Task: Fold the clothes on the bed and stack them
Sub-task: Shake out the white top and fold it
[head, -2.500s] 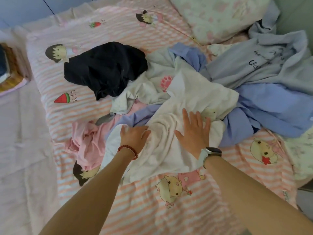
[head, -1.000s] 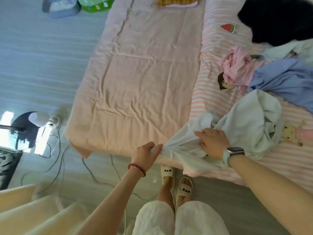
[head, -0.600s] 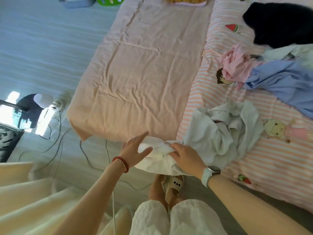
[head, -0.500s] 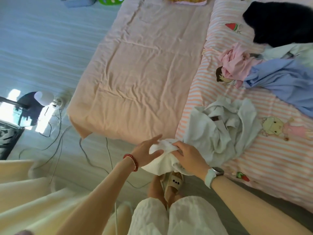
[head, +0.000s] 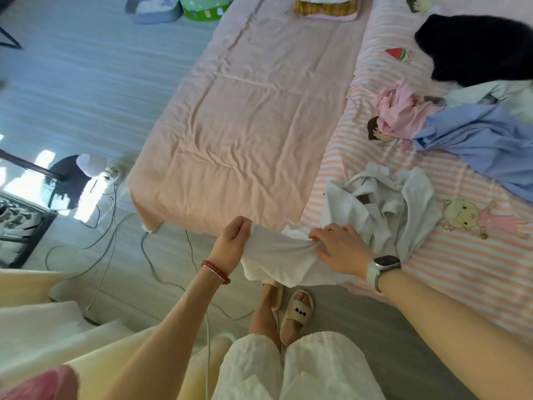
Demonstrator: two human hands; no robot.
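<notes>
We have the white garment (head: 291,255) at the bed (head: 253,125) edge, our left hand (head: 230,243) and right hand (head: 340,246) each pinching its hem; light, limp cotton, so we'd take corners or seams and keep it taut

The garment (head: 277,255) was white. The sheet (head: 461,269) bore pink and white stripes with cartoon children and a red watermelon slice; the quilt (head: 245,125) at 12 o'clock was plain peach. At 2 o'clock lay black (head: 476,47), pink (head: 401,111) and blue (head: 476,145) clothes.
</notes>
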